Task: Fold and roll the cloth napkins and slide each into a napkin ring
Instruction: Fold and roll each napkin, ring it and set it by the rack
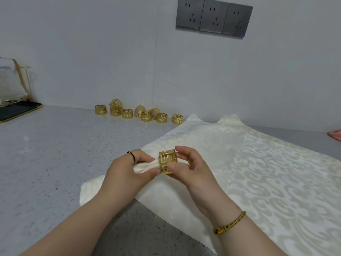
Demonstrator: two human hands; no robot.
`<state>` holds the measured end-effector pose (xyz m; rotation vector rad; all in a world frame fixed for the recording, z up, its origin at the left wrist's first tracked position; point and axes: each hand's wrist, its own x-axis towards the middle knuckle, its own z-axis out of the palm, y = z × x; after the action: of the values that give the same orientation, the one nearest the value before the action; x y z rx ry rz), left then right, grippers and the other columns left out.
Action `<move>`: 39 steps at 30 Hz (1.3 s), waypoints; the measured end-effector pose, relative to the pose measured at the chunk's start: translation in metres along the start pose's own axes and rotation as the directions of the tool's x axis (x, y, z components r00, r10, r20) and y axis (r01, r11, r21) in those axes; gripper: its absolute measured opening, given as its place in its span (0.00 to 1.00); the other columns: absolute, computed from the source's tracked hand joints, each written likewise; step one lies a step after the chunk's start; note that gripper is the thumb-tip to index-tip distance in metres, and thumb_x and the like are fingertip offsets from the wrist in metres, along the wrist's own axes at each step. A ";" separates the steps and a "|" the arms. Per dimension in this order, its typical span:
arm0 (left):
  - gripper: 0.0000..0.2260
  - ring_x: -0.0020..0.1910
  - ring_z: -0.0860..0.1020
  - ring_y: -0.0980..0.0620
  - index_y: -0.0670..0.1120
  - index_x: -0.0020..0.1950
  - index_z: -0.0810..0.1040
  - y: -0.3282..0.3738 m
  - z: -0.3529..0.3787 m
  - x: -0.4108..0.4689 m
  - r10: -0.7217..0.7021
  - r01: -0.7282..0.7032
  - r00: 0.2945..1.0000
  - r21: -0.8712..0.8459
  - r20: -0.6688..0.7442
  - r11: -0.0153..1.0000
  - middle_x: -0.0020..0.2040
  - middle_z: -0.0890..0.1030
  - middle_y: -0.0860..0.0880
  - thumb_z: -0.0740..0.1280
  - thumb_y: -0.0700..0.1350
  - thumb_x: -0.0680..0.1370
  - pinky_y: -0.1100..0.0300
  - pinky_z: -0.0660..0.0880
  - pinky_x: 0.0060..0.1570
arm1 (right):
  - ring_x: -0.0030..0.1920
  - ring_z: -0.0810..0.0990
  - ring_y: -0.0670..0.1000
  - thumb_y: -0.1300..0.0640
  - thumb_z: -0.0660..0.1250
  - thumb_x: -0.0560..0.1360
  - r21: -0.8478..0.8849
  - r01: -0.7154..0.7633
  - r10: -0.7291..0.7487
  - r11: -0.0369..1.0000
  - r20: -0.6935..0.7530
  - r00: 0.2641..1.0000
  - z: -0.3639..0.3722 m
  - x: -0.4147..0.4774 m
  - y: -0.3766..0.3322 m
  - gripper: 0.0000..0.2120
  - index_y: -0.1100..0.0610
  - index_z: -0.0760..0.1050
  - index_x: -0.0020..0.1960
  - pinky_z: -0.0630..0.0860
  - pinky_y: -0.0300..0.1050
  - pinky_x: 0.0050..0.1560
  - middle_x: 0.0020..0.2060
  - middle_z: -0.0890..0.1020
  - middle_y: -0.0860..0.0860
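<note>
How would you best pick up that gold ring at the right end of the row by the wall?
Probably pinch the napkin ring across its outer band, thumb one side, finger opposite, coming from above and in front. It stands on its rim, hole upward, apart from its neighbour, with the wall close behind.

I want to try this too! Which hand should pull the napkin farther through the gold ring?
Probably the left hand. It pinches the rolled napkin end sticking out of the gold napkin ring on its side, so it can just pull. The right hand grips the ring and can hold it steady.
</note>
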<state>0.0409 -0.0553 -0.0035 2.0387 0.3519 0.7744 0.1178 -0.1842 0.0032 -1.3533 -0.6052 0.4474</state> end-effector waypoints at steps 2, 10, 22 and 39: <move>0.11 0.35 0.75 0.68 0.54 0.34 0.77 0.000 0.000 0.000 -0.015 0.016 1.000 -0.030 0.012 0.999 0.32 0.79 0.66 0.75 0.40 0.67 0.77 0.68 0.33 | 0.38 0.80 0.42 0.68 0.66 0.72 0.000 -0.003 0.003 1.000 0.015 1.000 0.003 0.000 0.002 0.16 0.49 0.69 0.50 0.77 0.44 0.53 0.47 0.76 0.46; 0.13 0.34 0.75 0.72 0.54 0.38 0.75 0.001 -0.006 0.003 -0.042 0.046 0.984 -0.016 0.172 0.999 0.31 0.80 0.63 0.70 0.35 0.69 0.79 0.68 0.33 | 0.43 0.80 0.47 0.68 0.66 0.72 0.082 -0.074 0.070 0.994 0.056 0.996 0.008 -0.002 0.011 0.16 0.50 0.69 0.53 0.77 0.45 0.55 0.52 0.76 0.51; 0.18 0.36 0.75 0.61 0.54 0.44 0.65 -0.007 -0.005 0.004 0.071 -0.071 0.988 -0.005 0.136 0.997 0.36 0.78 0.50 0.68 0.34 0.70 0.72 0.68 0.36 | 0.44 0.78 0.48 0.67 0.67 0.72 -0.014 -0.067 0.068 0.998 0.040 0.997 0.008 -0.001 0.012 0.15 0.50 0.69 0.51 0.76 0.45 0.54 0.49 0.75 0.49; 0.20 0.50 0.76 0.56 0.56 0.58 0.68 -0.007 0.007 0.001 0.101 -0.230 0.961 0.543 0.258 0.807 0.49 0.78 0.57 0.66 0.62 0.70 0.63 0.71 0.46 | 0.40 0.78 0.50 0.62 0.59 0.77 0.124 -0.231 0.222 0.965 0.080 0.972 0.008 0.002 0.017 0.03 0.59 0.71 0.46 0.78 0.39 0.40 0.42 0.77 0.56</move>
<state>0.0472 -0.0557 -0.0116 2.7286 0.3029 0.5779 0.1153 -0.1737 -0.0123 -1.2891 -0.4663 0.7082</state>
